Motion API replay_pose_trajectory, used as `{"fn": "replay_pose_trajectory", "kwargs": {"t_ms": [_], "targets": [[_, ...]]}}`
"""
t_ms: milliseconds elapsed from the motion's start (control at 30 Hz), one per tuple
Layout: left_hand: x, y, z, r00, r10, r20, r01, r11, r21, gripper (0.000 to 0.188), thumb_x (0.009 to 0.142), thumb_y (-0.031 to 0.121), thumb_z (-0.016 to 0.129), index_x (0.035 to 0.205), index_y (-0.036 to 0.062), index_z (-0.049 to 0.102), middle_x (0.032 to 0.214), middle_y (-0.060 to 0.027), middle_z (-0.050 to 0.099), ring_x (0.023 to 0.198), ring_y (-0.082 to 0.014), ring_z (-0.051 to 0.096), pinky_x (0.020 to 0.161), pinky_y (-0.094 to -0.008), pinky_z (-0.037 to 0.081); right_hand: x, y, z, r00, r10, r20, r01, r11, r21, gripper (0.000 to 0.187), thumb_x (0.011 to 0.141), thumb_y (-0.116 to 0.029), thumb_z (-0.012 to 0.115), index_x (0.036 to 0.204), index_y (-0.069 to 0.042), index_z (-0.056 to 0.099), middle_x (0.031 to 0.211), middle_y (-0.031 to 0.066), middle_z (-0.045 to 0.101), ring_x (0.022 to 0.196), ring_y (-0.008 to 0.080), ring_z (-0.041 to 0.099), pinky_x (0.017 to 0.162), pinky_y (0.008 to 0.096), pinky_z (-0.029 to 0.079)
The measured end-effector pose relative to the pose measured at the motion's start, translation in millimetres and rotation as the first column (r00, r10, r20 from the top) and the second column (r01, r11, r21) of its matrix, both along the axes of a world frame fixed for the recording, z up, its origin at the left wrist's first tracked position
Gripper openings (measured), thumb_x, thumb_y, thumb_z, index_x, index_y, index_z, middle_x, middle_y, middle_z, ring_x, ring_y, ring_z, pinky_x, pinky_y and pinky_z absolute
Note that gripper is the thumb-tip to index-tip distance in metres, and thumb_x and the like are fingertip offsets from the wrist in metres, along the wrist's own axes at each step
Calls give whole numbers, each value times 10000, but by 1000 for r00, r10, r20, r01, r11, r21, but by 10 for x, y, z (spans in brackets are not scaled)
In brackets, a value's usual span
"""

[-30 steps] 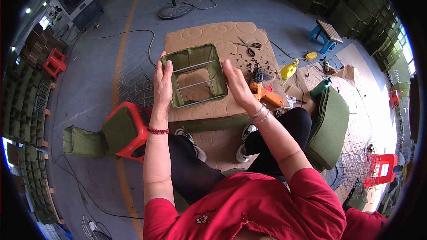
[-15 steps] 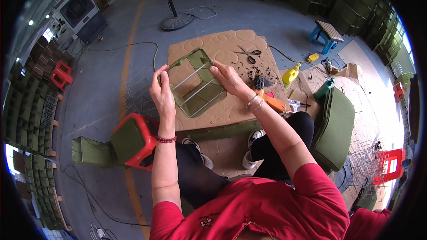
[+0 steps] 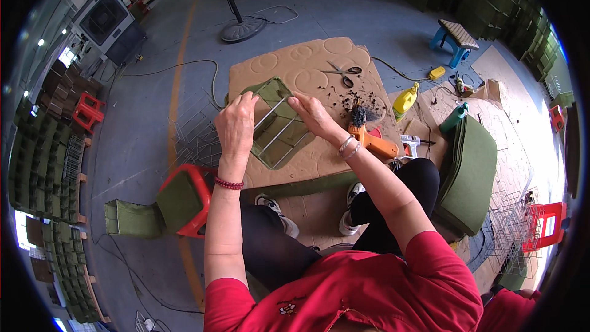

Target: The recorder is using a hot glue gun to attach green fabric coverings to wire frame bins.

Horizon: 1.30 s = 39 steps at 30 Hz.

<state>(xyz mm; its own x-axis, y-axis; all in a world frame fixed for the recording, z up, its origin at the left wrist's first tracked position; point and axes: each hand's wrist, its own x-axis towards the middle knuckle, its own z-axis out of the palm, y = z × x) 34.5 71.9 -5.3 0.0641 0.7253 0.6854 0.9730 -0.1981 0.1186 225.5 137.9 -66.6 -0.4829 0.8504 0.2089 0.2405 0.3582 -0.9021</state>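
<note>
Above the cardboard-topped work surface I hold a green fabric box tilted, its open side toward me and thin metal wires running across it. My left hand is closed at its upper left rim, fingertips bent over the edge. The right rim is in the grip of my right hand, its thumb on the near face and its other fingers partly hidden behind. Just right of that hand lie an orange heat gun and a black-bristled brush head.
Black scissors and dark scraps lie on the cardboard. A yellow bottle, a green bottle and stacked green panels are at the right. A red stool stands left, near wire frames. Behind is a fan base.
My left hand has turned, bringing its fingers over the box's upper left rim. The box has shifted slightly down and tilted, while my right hand keeps its hold.
</note>
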Motion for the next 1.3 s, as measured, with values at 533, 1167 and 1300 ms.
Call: {"fn": "replay_pose_trajectory", "kwargs": {"t_ms": [533, 1167, 1300], "targets": [[-129, 40, -1, 1000, -16, -11, 17, 999, 42, 152, 895, 102, 673, 1029, 36, 698, 907, -118, 704, 802, -327, 688, 667, -389, 558, 1594, -692, -1162, 794, -371, 481, 177, 899, 401, 460, 826, -29, 621, 1283, -29, 573, 1284, 201, 592, 1226, 362, 550, 1034, 456, 425], [33, -155, -190, 998, 53, 16, -54, 994, 91, 129, 874, 133, 699, 993, 83, 693, 925, -55, 726, 852, -224, 716, 686, -331, 580, 1805, -835, -821, 853, -503, -142, 452, 846, -284, 396, 812, -73, 709, 1196, -25, 625, 1252, 104, 609, 1095, 222, 616, 928, 390, 504], [115, -208, -184, 1000, 28, 14, -29, 996, 89, 147, 898, 131, 685, 1031, 71, 698, 934, -73, 730, 814, -260, 714, 687, -347, 573, 1614, -1174, -341, 819, -144, -555, 51, 982, -181, 570, 851, -160, 706, 1362, 0, 510, 1347, 163, 563, 1220, 245, 558, 1075, 379, 433]]}}
